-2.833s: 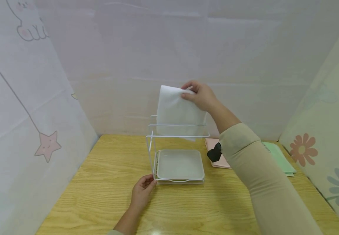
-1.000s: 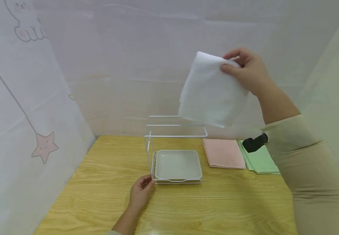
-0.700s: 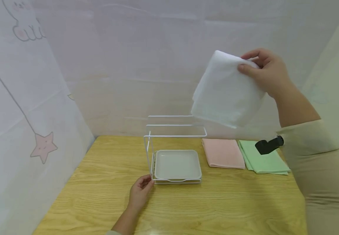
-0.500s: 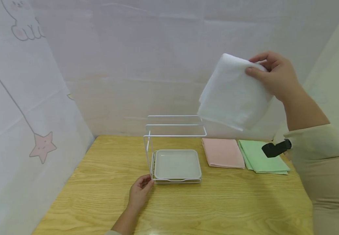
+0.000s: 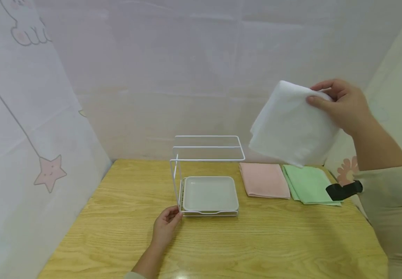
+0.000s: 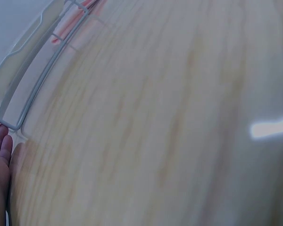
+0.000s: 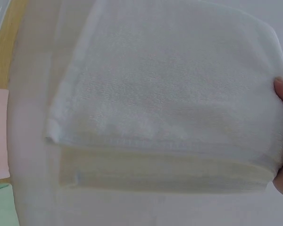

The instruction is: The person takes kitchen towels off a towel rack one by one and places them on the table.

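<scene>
A folded white towel (image 5: 293, 124) hangs in the air at the right of the head view, its top edge pinched between the thumb and fingers of my right hand (image 5: 347, 106). The right wrist view shows its looped pile and hemmed edge. On the table stands a white wire rack (image 5: 208, 160) with rails at the top and a pale shallow tray (image 5: 211, 193) in its base. My left hand (image 5: 165, 228) holds the rack's front left corner; in the left wrist view its fingertips (image 6: 4, 143) meet the lower wire.
A folded pink towel (image 5: 265, 180) lies right of the rack on the wooden table (image 5: 124, 228). Beside it is a folded green towel (image 5: 310, 186). A pale cloth backdrop (image 5: 145, 77) closes off the back and sides.
My right hand has drawn the white towel up out of the rack's top rails and carried it right, then lowered it somewhat above the green towel. My left hand keeps its place at the rack.
</scene>
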The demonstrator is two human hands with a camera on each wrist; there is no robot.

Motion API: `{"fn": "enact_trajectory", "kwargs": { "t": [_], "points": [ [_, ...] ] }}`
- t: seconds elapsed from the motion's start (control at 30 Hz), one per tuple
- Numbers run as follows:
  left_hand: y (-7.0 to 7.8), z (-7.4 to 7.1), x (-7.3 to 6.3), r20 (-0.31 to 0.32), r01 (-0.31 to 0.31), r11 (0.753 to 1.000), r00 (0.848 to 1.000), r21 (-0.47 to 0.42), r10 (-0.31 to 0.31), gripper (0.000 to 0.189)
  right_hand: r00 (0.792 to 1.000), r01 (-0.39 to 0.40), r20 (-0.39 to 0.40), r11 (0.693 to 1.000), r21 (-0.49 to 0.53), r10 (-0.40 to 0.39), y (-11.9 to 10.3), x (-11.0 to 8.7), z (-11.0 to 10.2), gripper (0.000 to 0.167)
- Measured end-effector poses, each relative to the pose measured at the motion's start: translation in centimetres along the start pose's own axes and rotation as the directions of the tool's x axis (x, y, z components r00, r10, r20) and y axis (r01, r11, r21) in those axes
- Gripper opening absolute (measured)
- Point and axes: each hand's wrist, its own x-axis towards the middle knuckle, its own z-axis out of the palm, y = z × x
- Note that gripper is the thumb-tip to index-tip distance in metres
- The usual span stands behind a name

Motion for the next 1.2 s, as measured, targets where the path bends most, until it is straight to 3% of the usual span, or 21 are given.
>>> {"fn": "enact_trajectory", "kwargs": {
  "t": [0.23, 0.37, 0.93, 1.2],
  "points": [
    [0.0, 0.0, 0.0, -0.005, 0.015, 1.000, 1.000, -0.011, -0.015, 0.029, 0.999, -0.004, 0.038, 0.994, -0.108, 0.009, 3.2, -1.5, 1.0, 0.033],
    [0.1, 0.0, -0.2, -0.010, -0.009, 1.000, 1.000, -0.002, 0.009, 0.029, 0.997, 0.000, 0.078, 0.991, -0.137, 0.011, 5.0, -2.5, 1.9, 0.043],
    [0.3, -0.1, -0.3, -0.010, -0.015, 1.000, 1.000, 0.002, 0.015, 0.030, 0.981, -0.029, 0.187, 0.992, -0.122, 0.051, 10.1, -6.4, 4.5, 0.046],
    [0.2, -0.2, -0.2, -0.004, 0.009, 1.000, 1.000, -0.006, -0.009, 0.031, 0.961, -0.023, 0.270, 0.989, -0.148, 0.063, 11.6, -8.1, 6.2, 0.047]
  ]
}}
